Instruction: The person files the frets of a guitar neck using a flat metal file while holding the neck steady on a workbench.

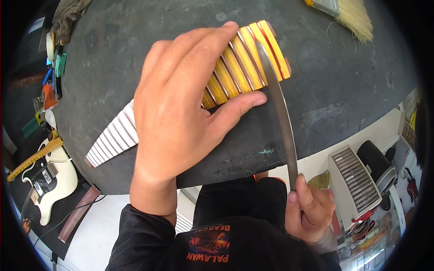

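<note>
A guitar neck [234,67] lies at a slant on the dark worktop, its frets crossing yellow strips at the right and white strips at the left. My left hand [174,99] is wrapped over its middle, thumb along the near edge and fingers reaching past the far one, hiding that stretch. In my right hand [309,210], at the lower right, the fingers close round the lower end of a long, narrow metal file [284,122]. The file's far end lies over the neck's yellow part near its right end; whether it touches a fret I cannot tell.
The dark worktop [316,113] has a curved near edge. A pale-bristled brush [352,18] lies at the far right. At the left are a cream guitar body [58,178] and assorted tools. A grey slatted box [355,180] stands at the lower right, below the worktop.
</note>
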Demonstrator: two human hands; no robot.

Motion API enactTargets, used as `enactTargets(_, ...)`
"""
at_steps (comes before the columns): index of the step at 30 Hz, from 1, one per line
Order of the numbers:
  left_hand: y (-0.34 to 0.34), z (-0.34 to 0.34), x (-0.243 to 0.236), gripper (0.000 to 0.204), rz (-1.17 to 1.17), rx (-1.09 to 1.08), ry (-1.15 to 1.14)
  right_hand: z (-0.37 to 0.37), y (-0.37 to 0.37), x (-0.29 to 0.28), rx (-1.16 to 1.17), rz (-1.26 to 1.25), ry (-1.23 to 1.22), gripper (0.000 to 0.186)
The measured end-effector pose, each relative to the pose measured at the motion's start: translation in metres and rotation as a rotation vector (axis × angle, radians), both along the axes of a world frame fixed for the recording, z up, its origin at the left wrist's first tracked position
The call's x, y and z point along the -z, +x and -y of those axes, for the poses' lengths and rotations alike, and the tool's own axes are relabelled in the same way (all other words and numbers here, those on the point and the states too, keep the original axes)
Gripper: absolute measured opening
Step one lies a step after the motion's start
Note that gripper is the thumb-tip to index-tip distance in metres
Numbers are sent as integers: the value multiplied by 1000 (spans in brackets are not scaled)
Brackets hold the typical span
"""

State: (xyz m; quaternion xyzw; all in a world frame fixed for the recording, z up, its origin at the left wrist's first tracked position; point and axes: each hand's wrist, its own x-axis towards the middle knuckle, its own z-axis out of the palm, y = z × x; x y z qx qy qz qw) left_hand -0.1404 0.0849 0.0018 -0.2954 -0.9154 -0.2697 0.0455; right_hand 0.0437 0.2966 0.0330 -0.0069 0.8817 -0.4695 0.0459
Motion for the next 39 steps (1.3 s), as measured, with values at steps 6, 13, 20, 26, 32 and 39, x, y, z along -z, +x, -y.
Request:
enactTargets(6,-1,-1,-1,77,6,-14,2,20,-88,6,39,3,-21,45)
enactTargets(13,-1,0,-1,78,6,7,-9,12,-50,15,57,-1,-96,50)
enactTargets(20,-2,0,0,80,1,19,-26,-5,13,9,9,-7,-110,57)
enactTargets(26,-1,0,-1,79,-9,14,-28,13,-71,17,25,24,-34,50)
enactTargets(32,-1,1,-1,80,10,14,-17,17,-68,27,46,-64,-42,53)
enactTargets(39,-2,2,2,80,2,19,7,-4,2,10,5,-76,-65,58)
